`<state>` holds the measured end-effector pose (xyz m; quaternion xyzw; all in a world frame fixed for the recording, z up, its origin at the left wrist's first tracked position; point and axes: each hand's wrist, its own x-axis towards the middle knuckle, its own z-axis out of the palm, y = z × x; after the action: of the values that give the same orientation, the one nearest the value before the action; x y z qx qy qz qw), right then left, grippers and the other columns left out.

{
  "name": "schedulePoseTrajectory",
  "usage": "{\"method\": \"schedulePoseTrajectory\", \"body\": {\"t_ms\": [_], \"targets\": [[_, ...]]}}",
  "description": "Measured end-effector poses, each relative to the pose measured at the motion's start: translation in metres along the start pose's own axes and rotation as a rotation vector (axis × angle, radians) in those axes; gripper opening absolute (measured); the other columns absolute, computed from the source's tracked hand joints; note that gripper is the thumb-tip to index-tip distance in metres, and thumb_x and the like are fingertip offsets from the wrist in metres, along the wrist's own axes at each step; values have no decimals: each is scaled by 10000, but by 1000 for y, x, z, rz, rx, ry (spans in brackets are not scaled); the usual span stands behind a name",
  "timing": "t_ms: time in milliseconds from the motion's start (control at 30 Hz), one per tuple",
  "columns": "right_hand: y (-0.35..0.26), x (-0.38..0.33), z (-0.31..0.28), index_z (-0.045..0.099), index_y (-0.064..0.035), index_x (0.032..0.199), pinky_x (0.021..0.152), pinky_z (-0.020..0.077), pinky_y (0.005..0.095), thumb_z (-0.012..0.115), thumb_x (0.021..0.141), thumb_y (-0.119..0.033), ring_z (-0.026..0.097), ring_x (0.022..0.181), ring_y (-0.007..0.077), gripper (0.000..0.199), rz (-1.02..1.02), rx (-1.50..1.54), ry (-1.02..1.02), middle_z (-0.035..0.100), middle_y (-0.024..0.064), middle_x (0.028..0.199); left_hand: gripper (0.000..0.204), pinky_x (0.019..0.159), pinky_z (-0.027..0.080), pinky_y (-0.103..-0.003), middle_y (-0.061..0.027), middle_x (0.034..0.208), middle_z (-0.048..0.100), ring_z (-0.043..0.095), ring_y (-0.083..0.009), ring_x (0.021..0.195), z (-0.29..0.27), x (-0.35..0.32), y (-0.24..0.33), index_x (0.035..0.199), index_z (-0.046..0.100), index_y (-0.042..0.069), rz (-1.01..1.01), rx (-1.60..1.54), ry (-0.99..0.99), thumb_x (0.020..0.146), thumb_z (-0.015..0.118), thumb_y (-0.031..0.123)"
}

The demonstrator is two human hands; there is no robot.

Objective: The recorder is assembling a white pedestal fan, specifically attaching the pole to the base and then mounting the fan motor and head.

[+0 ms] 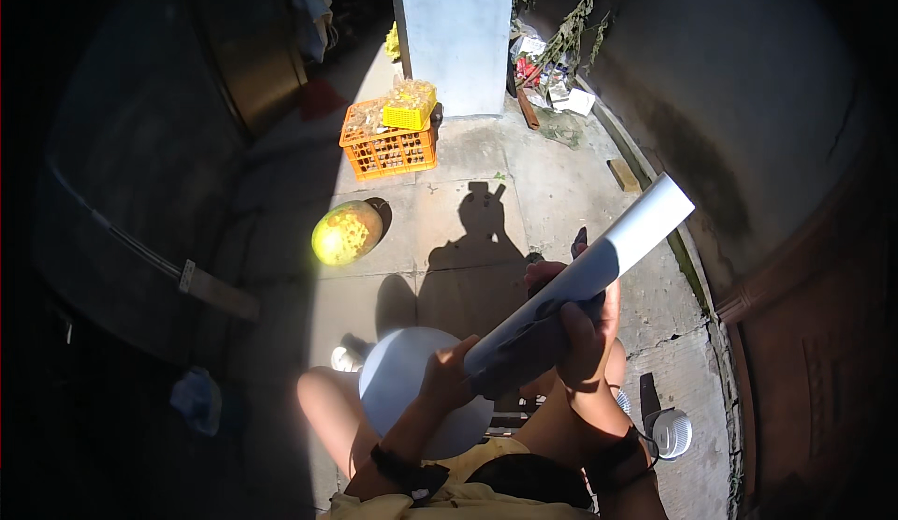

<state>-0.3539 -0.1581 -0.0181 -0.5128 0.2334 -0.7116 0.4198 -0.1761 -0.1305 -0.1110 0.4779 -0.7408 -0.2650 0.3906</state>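
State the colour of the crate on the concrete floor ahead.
Orange; the plastic crate shows in the head view, with a yellow basket on it.

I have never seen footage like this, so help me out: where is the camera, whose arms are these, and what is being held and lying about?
The camera sits on a person's head and looks down, so the edges bend. The arms coming in from the bottom are that person's own. The right hand grips a rolled white sheet; the left hand touches its lower end, above a white round disc. On the sunlit concrete floor lie a round yellow-green fruit and an orange crate bearing a small yellow crate. A white fan-like thing sits by the right arm.
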Motion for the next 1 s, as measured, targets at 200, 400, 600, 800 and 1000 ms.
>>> {"method": "schedulePoseTrajectory", "body": {"t_ms": [200,400,600,800,1000], "targets": [[-28,26,5,341,0,1323,984,487,448,610,891,-152,614,1107,314,531,4,214,171,618,254,1146,378,675,535,-400,-166,820,679,680,-355,797,16,-2,9,1016,618,61,-67,-154,-57,707,794,190],[45,-52,17,397,-4,1232,982,483,361,639,792,56,610,1123,252,506,378,81,-92,618,205,1199,387,733,536,-334,-104,967,708,690,-196,892,8,-7,-11,1143,618,26,-383,-663,-109,834,709,239],[89,-85,-32,353,-34,1375,990,433,329,686,750,-28,569,1097,224,708,287,-334,-462,564,123,1172,406,798,521,-372,-165,978,681,674,-295,953,-7,-16,-33,1107,603,38,-278,-266,-104,725,717,112],[-9,-14,-33,335,-112,1439,1074,389,433,531,822,-163,494,1245,300,649,432,597,60,490,166,1353,490,797,512,-389,-169,935,663,653,-346,916,-14,-16,-21,1076,607,55,-360,-201,-240,604,740,49],[-30,24,-42,380,-142,1426,974,477,425,484,914,-259,576,1142,309,535,283,784,27,464,245,1399,605,668,518,-336,-41,821,636,624,-173,743,-8,-14,-19,1200,586,18,-451,-401,-548,603,683,9]]}}
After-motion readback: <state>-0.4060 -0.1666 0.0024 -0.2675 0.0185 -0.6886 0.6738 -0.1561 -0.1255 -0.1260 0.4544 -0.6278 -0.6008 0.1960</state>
